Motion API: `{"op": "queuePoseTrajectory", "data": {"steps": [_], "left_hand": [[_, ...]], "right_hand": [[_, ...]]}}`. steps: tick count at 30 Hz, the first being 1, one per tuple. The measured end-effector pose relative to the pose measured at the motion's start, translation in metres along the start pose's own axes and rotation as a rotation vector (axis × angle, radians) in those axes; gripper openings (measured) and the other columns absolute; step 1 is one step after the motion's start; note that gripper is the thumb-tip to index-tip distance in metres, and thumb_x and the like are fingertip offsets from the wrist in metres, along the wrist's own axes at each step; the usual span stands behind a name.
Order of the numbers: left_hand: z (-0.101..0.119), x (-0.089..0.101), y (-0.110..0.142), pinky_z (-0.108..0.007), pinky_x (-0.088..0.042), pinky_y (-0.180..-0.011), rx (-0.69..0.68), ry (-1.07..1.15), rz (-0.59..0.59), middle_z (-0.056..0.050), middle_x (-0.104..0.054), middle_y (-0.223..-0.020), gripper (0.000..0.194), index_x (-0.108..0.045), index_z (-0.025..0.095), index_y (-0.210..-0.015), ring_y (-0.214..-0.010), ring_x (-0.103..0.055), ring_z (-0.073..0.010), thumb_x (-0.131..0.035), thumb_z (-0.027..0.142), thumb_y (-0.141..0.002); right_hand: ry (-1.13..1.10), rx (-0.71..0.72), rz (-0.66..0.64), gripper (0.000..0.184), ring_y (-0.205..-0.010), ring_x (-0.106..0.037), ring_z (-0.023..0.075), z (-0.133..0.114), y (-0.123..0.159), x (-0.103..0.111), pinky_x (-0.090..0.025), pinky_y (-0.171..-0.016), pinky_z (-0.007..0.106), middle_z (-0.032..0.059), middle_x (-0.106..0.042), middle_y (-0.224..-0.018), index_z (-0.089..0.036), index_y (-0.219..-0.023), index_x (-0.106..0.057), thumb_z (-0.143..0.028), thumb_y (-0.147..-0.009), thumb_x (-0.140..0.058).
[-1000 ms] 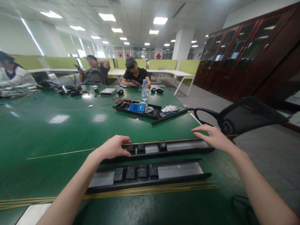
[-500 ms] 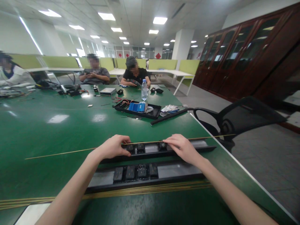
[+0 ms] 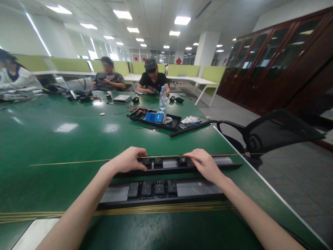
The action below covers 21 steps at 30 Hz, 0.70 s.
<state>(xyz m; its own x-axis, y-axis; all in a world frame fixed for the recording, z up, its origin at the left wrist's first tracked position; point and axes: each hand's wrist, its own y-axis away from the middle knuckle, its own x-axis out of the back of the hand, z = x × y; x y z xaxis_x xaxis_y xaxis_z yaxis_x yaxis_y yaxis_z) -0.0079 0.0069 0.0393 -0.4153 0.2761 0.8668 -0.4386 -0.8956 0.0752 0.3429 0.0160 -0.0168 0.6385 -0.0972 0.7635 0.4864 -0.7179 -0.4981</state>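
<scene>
A long, thin brass rod (image 3: pixel 65 162) lies along the far side of the farther black channel (image 3: pixel 166 170). My left hand (image 3: pixel 129 159) curls over the rod, its thumb by a black block (image 3: pixel 146 162) in the channel; the exact finger contact is partly hidden. With fingertips pressed together, my right hand (image 3: pixel 204 162) pinches at the rod beside another black block (image 3: pixel 182 161). Between the hands, one more black block (image 3: pixel 158 162) sits in the same channel. The nearer channel (image 3: pixel 200 186) holds several black blocks (image 3: pixel 146 189) in a row.
Several brass rods (image 3: pixel 145 209) lie nearest me, by a white flat object (image 3: pixel 39 234). Farther off are a black tray (image 3: pixel 174 124), a water bottle (image 3: pixel 162 99), gloves (image 3: pixel 190 121) and a black strip (image 3: pixel 192 130). A chair (image 3: pixel 281 130) stands right; people sit across the table.
The view has tilted and shifted slightly. Both hands stay in about the same place on the rod and farther channel.
</scene>
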Motion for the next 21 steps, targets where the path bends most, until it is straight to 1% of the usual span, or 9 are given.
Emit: {"op": "queuePoseTrajectory", "data": {"steps": [7,13,21], "left_hand": [[-0.0035,-0.0012,-0.0004,-0.028,-0.045,-0.076,-0.026,0.009,0.012,-0.004,-0.071,-0.093,0.036,-0.067,0.020,-0.088,-0.087,-0.064,-0.0219,-0.074,0.047,-0.065],[-0.0058,-0.0020,-0.0006,-0.028,-0.046,-0.074,-0.034,0.012,0.012,-0.003,-0.072,-0.093,0.037,-0.067,0.019,-0.089,-0.085,-0.065,-0.0220,-0.075,0.046,-0.064],[-0.0040,-0.0038,-0.0001,-0.030,-0.047,-0.077,-0.033,-0.009,0.049,-0.005,-0.072,-0.094,0.037,-0.067,0.019,-0.089,-0.086,-0.065,-0.0229,-0.078,0.043,-0.063]], "right_hand": [[0.015,0.012,-0.032,0.030,-0.094,-0.063,0.0242,-0.0021,-0.0034,0.0013,-0.046,-0.088,0.043,0.0057,-0.073,-0.098,-0.026,-0.111,-0.069,-0.021,-0.097,-0.042],[0.048,0.030,-0.021,0.029,-0.091,-0.063,0.0236,-0.0033,-0.0044,0.0008,-0.047,-0.085,0.041,0.0067,-0.072,-0.095,-0.023,-0.110,-0.068,-0.020,-0.097,-0.042],[0.065,0.041,-0.020,0.029,-0.091,-0.064,0.0240,-0.0009,-0.0040,0.0004,-0.048,-0.085,0.041,0.0065,-0.072,-0.097,-0.024,-0.109,-0.068,-0.022,-0.097,-0.042]]}}
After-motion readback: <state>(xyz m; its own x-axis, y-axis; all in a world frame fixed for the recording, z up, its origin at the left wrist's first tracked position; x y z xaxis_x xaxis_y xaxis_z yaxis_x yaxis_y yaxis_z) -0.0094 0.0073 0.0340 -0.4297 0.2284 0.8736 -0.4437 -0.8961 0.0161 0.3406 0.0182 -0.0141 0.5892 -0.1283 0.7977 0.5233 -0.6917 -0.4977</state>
